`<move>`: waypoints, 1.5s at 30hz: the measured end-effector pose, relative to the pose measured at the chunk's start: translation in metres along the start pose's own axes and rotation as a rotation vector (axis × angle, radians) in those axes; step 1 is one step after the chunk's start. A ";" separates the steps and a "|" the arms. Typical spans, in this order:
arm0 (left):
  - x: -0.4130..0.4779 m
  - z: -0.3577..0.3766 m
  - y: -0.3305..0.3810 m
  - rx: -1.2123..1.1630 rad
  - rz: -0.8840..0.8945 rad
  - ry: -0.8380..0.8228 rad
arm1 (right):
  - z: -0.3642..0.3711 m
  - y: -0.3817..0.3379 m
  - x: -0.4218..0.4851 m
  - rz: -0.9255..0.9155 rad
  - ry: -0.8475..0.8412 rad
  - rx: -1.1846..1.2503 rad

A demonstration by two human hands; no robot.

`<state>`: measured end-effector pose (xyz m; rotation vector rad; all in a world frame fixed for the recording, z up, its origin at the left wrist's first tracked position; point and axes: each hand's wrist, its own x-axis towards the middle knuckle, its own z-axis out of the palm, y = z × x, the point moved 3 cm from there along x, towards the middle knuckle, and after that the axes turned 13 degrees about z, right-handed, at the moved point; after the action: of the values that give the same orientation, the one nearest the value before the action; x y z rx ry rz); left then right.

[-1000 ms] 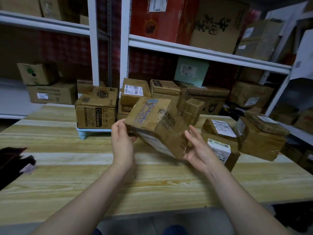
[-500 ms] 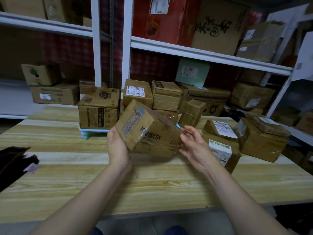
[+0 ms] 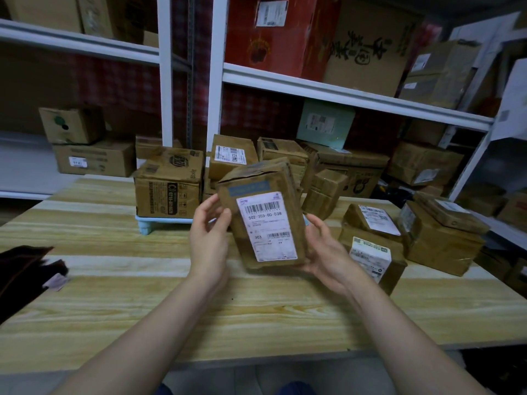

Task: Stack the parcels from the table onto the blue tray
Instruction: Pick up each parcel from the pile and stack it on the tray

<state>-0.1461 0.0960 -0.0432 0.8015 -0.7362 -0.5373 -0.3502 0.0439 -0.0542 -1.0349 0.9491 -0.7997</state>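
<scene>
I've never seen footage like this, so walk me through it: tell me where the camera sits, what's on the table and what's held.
No machine here: a person's two bare hands work, filmed by a wide-angle camera worn on the head, looking forward and down. The left hand and right hand hold a brown cardboard parcel with a white barcode label above a light wooden table. At the table's back, a pale blue footed tray already carries brown cardboard boxes. More labelled brown parcels wait on the table to the right.

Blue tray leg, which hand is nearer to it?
Left. The left hand is right of the tray leg, gripping the parcel; the right hand is farther right, on the parcel's other side.
</scene>
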 end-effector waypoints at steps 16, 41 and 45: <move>0.027 -0.039 0.032 0.085 0.136 0.072 | 0.088 -0.027 0.035 -0.078 -0.011 -0.057; 0.190 -0.058 0.056 0.552 0.141 -0.065 | 0.205 -0.080 0.136 -0.270 0.161 -0.468; 0.195 -0.072 0.037 0.646 0.090 -0.028 | 0.199 -0.071 0.142 -0.299 0.243 -0.624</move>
<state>0.0375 0.0181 0.0257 1.3516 -0.9843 -0.2221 -0.1201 -0.0375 0.0184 -1.6755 1.3148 -0.9112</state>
